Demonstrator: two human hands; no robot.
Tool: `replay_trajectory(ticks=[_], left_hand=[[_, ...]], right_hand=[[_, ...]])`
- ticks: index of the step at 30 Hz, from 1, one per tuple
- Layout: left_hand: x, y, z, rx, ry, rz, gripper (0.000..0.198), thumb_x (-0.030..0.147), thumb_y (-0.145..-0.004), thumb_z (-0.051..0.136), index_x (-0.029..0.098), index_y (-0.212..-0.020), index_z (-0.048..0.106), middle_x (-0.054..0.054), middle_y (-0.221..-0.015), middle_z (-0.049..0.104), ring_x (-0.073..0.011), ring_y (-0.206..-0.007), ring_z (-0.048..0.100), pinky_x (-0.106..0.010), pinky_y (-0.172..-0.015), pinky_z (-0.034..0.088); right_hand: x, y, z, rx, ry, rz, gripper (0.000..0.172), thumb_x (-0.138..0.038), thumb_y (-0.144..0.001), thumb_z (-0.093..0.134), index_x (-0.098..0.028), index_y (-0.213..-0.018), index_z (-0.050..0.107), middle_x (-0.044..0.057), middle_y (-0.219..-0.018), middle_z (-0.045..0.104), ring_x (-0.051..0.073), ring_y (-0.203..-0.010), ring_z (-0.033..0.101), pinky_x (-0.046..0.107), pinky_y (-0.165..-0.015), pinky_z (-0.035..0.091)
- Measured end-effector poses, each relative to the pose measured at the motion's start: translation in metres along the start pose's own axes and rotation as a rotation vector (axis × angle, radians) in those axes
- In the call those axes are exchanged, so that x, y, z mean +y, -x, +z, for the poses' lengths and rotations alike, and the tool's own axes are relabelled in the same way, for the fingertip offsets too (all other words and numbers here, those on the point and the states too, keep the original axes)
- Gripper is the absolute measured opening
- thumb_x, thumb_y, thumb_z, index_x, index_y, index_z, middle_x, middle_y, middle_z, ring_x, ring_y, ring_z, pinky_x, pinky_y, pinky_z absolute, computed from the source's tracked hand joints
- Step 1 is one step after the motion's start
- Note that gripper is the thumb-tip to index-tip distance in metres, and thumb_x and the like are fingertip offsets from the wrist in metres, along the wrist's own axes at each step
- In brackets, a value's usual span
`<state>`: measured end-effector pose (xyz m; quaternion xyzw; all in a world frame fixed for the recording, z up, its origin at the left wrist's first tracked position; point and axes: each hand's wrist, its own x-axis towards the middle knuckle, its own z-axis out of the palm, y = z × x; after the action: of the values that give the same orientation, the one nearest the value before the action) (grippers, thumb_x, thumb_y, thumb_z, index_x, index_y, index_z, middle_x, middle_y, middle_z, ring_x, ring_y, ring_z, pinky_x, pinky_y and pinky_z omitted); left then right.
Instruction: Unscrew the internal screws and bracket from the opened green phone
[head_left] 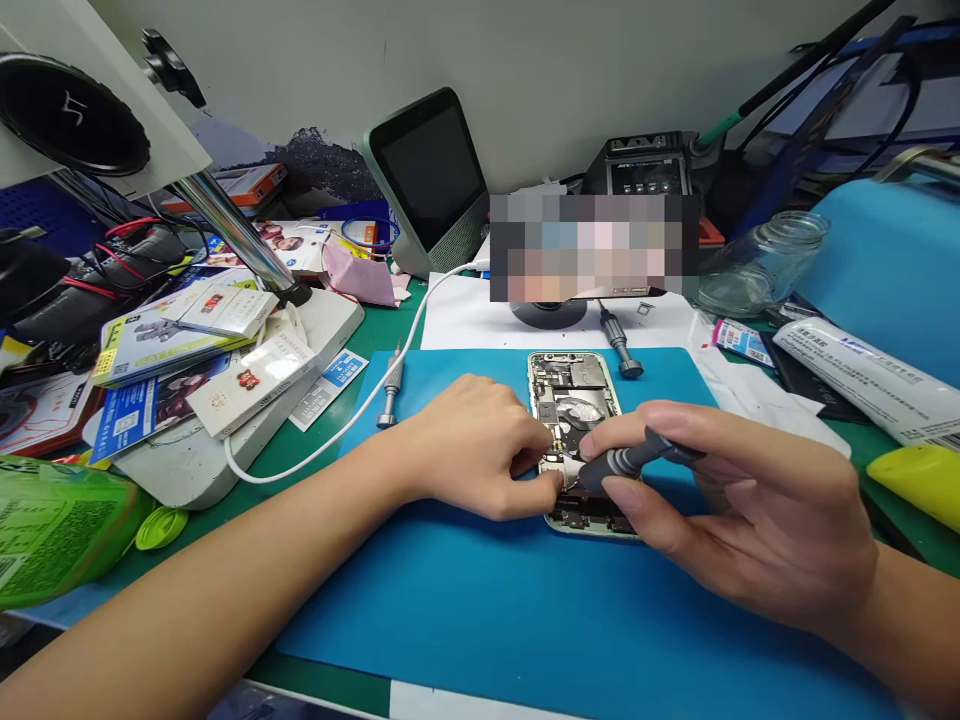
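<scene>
An opened phone (574,395) lies on a blue work mat (465,590), its boards and parts exposed. My left hand (480,445) rests on the mat at the phone's left edge, fingers curled, the fingertips pinching at a small part inside the phone. My right hand (742,500) grips a grey screwdriver (626,462) between thumb and fingers, its tip pointing left into the phone's lower half.
Two more screwdrivers lie on the mat, one (390,385) to the left and one (621,345) behind the phone. A white cable (352,420) crosses the left side. Boxes (217,350), a green bottle (52,520), a small screen (435,175), a glass jar (757,262) and a white tube (862,380) surround the mat.
</scene>
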<state>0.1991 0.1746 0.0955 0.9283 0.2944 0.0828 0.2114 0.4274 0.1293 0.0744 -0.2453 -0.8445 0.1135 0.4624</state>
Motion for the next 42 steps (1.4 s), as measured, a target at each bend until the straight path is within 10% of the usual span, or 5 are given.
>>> replay_trajectory(ticks=[42], left_hand=[[-0.0005, -0.0001, 0.0003, -0.013, 0.001, -0.002, 0.031, 0.036, -0.081, 0.061, 0.018, -0.057, 0.051, 0.003, -0.049, 0.050, -0.0094, -0.048, 0.033, -0.030, -0.052, 0.018]], right_hand=[[0.0004, -0.0060, 0.0009, -0.031, -0.015, -0.080, 0.075, 0.000, -0.084, 0.068, -0.018, -0.152, 0.043, 0.011, -0.121, 0.072, 0.017, -0.106, 0.074, 0.022, -0.090, 0.065]])
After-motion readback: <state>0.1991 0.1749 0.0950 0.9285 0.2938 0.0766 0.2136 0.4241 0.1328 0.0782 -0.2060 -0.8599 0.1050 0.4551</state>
